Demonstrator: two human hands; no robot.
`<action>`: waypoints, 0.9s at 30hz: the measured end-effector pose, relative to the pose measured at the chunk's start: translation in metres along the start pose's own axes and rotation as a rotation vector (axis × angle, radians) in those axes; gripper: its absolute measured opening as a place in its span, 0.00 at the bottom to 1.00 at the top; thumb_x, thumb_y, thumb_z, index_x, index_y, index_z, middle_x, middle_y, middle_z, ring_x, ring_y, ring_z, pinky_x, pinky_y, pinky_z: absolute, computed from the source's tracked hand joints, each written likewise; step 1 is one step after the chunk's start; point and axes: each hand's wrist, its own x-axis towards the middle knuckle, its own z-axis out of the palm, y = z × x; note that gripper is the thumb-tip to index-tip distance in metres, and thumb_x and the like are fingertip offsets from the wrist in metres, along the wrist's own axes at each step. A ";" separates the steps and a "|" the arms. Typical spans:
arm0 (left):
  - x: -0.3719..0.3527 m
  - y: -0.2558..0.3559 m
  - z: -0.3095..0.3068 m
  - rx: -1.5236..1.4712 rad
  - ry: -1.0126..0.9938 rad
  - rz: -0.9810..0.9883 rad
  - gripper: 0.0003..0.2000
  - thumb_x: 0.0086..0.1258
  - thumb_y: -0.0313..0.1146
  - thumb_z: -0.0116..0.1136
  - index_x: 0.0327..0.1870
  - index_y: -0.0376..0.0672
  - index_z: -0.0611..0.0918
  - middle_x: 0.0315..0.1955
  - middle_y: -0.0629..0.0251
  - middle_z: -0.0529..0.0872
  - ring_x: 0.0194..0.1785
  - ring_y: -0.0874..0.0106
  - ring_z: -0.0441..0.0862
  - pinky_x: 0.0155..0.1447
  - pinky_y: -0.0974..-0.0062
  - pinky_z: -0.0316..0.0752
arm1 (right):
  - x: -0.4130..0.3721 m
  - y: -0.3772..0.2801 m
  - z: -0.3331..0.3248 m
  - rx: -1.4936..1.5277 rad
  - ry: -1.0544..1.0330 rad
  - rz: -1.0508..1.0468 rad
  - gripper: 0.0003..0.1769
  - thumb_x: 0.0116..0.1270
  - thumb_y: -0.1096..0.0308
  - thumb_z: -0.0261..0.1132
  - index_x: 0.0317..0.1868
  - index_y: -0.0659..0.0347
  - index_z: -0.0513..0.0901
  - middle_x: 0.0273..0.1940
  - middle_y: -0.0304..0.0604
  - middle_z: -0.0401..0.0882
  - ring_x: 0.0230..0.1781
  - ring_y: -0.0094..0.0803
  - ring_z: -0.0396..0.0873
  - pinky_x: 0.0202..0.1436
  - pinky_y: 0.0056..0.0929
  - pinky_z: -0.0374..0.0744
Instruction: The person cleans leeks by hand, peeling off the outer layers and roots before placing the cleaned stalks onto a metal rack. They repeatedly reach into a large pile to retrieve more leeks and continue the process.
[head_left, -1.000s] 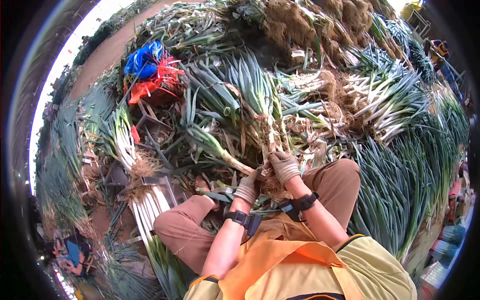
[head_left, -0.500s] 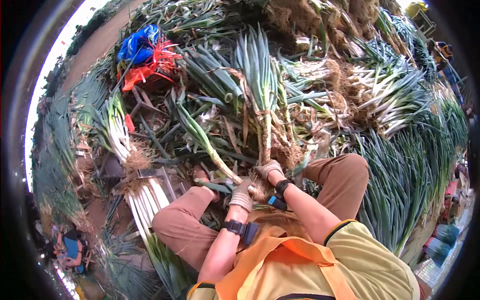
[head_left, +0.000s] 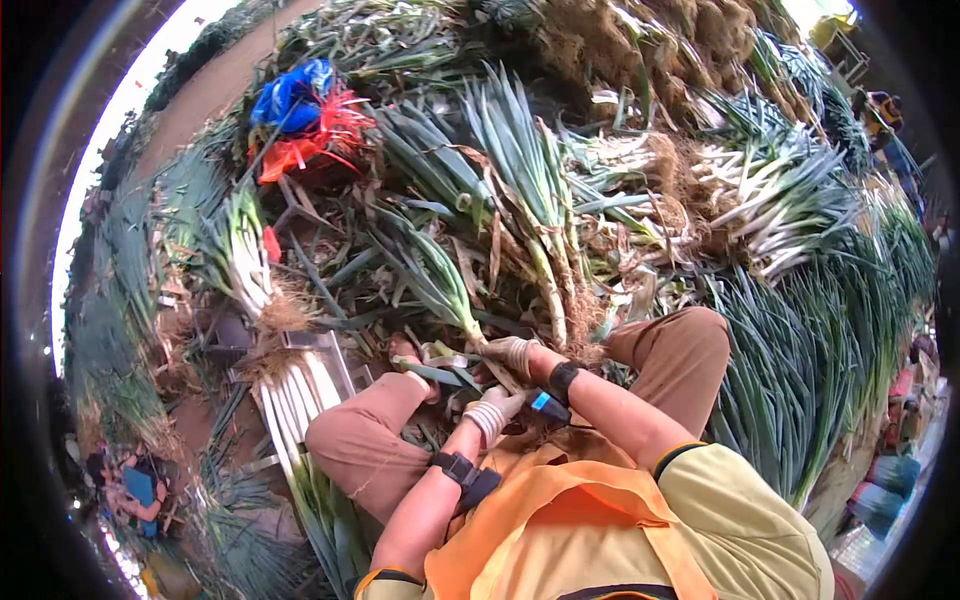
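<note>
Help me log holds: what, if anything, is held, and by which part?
A leek, by its pale lower stalk, in the right grip. Whether the left grip holds anything cannot be told.

Yellow short sleeves [head_left: 735, 510] with dark-and-orange trim, orange apron [head_left: 550, 515], brown trousers [head_left: 685, 365], black wristbands [head_left: 564, 377].

Bright diffuse daylight | upper-left edge blown out | strong fisheye curve | black corners | soft shadows

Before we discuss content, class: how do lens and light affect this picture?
Head view: strong fisheye curvature, black corners; head view: blown-out white glare beyond the path; head view: left hand and right hand slightly soft, finger detail hard to read.
</note>
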 end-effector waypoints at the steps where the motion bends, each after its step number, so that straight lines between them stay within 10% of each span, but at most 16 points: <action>1: -0.005 0.001 -0.013 -0.096 -0.172 -0.145 0.17 0.58 0.43 0.56 0.40 0.39 0.79 0.30 0.64 0.82 0.30 0.72 0.77 0.36 0.74 0.71 | -0.006 -0.002 0.009 -0.095 0.120 0.019 0.15 0.58 0.59 0.62 0.38 0.63 0.77 0.28 0.40 0.78 0.24 0.26 0.75 0.28 0.26 0.75; 3: -0.029 0.041 -0.059 -0.174 -0.312 -0.496 0.15 0.60 0.46 0.55 0.38 0.43 0.80 0.26 0.67 0.81 0.26 0.75 0.74 0.31 0.77 0.69 | -0.018 0.000 0.017 -0.130 0.090 -0.157 0.15 0.57 0.62 0.63 0.39 0.64 0.77 0.26 0.38 0.77 0.22 0.24 0.74 0.26 0.23 0.75; 4: -0.022 0.022 -0.062 -0.162 0.034 0.042 0.13 0.61 0.46 0.54 0.32 0.45 0.80 0.21 0.68 0.79 0.23 0.75 0.74 0.26 0.78 0.67 | -0.034 -0.008 0.025 -0.139 0.058 -0.223 0.14 0.57 0.63 0.63 0.40 0.64 0.77 0.26 0.37 0.76 0.22 0.23 0.74 0.26 0.22 0.74; 6: -0.021 0.026 -0.085 -0.633 0.194 -0.425 0.16 0.62 0.48 0.52 0.30 0.42 0.77 0.25 0.64 0.80 0.20 0.74 0.74 0.21 0.78 0.67 | -0.083 -0.023 0.048 -0.236 0.041 -0.227 0.16 0.60 0.67 0.60 0.47 0.64 0.74 0.29 0.38 0.76 0.26 0.22 0.75 0.29 0.19 0.76; 10: -0.016 0.066 -0.094 -0.946 0.171 0.134 0.23 0.62 0.52 0.51 0.40 0.37 0.76 0.28 0.64 0.79 0.25 0.73 0.75 0.28 0.79 0.71 | -0.120 -0.011 0.070 -0.374 -0.098 -0.413 0.26 0.59 0.70 0.61 0.59 0.61 0.67 0.37 0.36 0.75 0.32 0.20 0.74 0.36 0.20 0.77; 15: -0.044 0.147 -0.091 -1.093 0.229 0.365 0.17 0.63 0.39 0.54 0.45 0.35 0.73 0.29 0.61 0.79 0.31 0.69 0.77 0.35 0.74 0.73 | -0.163 -0.020 0.074 -0.546 -0.213 -0.426 0.27 0.56 0.69 0.63 0.57 0.60 0.67 0.36 0.36 0.74 0.33 0.20 0.72 0.35 0.22 0.77; 18: -0.062 0.162 -0.083 -1.129 0.116 0.463 0.15 0.63 0.37 0.54 0.45 0.36 0.73 0.30 0.60 0.79 0.32 0.69 0.78 0.36 0.74 0.74 | -0.178 -0.005 0.075 -0.547 -0.147 -0.232 0.18 0.54 0.69 0.64 0.46 0.60 0.74 0.25 0.32 0.74 0.20 0.18 0.73 0.22 0.19 0.75; 27: -0.051 0.104 -0.079 -1.254 -0.300 0.287 0.10 0.63 0.32 0.48 0.41 0.36 0.75 0.28 0.64 0.80 0.32 0.73 0.78 0.36 0.76 0.73 | -0.194 -0.008 0.090 -0.694 -0.113 -0.346 0.10 0.53 0.70 0.66 0.36 0.60 0.77 0.24 0.28 0.73 0.22 0.14 0.69 0.23 0.18 0.72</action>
